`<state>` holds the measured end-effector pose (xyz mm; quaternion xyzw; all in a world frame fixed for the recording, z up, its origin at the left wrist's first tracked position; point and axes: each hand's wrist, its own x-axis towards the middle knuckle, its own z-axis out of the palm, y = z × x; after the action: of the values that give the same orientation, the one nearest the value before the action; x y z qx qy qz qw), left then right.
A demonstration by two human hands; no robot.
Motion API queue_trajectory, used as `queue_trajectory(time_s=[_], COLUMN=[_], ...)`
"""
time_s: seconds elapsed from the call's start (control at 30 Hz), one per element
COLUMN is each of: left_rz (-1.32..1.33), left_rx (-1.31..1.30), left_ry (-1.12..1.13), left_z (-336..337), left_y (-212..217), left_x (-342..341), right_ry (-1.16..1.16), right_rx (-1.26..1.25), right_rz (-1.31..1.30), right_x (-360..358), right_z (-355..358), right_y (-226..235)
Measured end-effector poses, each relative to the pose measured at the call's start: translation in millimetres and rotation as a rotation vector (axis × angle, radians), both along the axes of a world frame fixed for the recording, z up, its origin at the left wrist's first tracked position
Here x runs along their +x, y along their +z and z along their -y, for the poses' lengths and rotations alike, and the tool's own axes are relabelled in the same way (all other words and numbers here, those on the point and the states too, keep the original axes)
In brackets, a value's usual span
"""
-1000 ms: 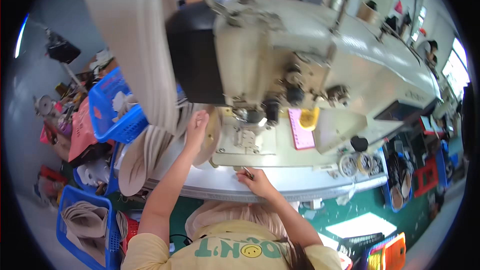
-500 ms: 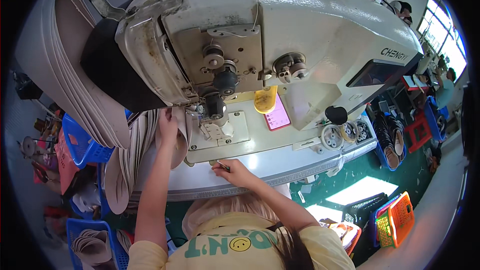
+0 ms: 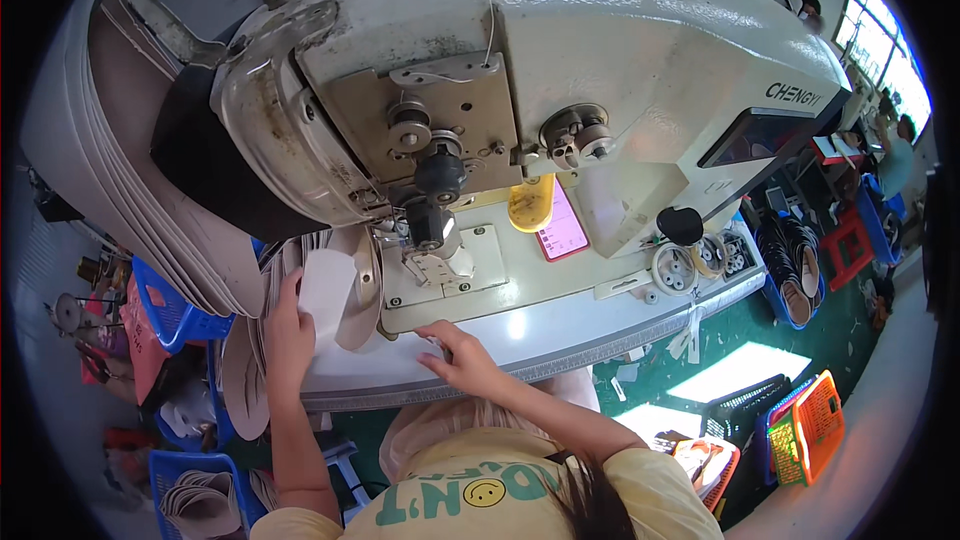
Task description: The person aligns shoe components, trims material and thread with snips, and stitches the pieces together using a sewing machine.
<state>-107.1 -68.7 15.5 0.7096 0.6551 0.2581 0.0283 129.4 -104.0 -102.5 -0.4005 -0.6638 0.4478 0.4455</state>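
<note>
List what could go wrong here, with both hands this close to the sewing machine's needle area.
1. The left hand holds a pale curved piece right beside the needle area; fingers could slip under it.
2. The right hand rests on the table edge near the plate, so it could get drawn in.
3. A phone lies on the machine bed and could slide off, judging by its spot near the work.
</note>
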Motion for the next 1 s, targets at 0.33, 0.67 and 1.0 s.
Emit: queue_trajectory(time_s=[0.33, 0.67, 1.0], left_rz=[1.226, 0.186, 0.67], left_rx=[-0.451, 0.346, 0.147], left_ry=[-0.353, -0.373, -0.553], left_z=[67, 64, 44], left_y=[-25, -26, -32], left_x=[50, 92, 108], right_ry=[-0.227, -0.278, -0.115], right_rx=[0.127, 0.284, 0.452], right_rz=[-0.358, -0.263, -0.052], right_x=[-8, 15, 35], right_z=[19, 13, 12], right_y=[25, 42, 58])
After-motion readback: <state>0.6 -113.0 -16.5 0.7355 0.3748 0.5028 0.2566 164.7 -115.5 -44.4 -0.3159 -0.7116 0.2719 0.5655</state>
